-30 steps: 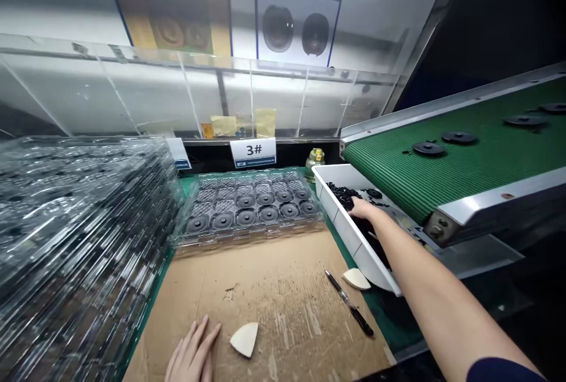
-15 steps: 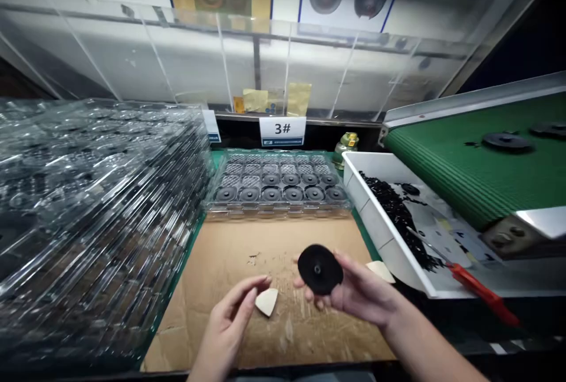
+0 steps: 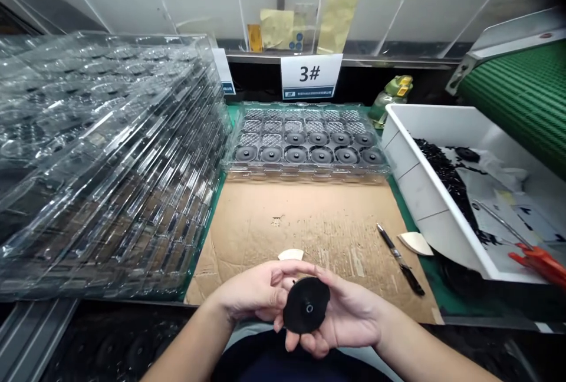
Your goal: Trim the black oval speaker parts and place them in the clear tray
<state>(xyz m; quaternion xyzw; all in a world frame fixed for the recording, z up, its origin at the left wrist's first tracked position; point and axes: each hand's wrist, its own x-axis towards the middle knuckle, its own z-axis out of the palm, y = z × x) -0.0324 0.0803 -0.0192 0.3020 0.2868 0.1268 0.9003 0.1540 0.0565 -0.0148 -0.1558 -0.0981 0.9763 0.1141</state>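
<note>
Both hands hold a round black disc part [image 3: 306, 305] with a small centre hole, close to my body at the near edge of the cardboard mat [image 3: 309, 229]. My left hand [image 3: 254, 290] curls its fingers over the disc's upper left edge. My right hand [image 3: 347, 317] cups it from below and the right, thumb on the rim. A white wedge-shaped piece [image 3: 290, 254] lies on the mat just beyond my left fingers. Farther back, a clear blister tray [image 3: 307, 145] carries rows of similar black discs.
A tall stack of empty clear trays [image 3: 101, 152] fills the left side. A white bin [image 3: 424, 187] with black scraps and red-handled cutters [image 3: 537, 259] stands at right, beside a green conveyor [image 3: 526, 93]. A black pen-like tool [image 3: 400, 258] and another white wedge [image 3: 414, 243] lie near it.
My right hand left the white bin with a black disc and brought it near my body. My left hand rose from the mat and joined it on the disc. The view tilted downward.
</note>
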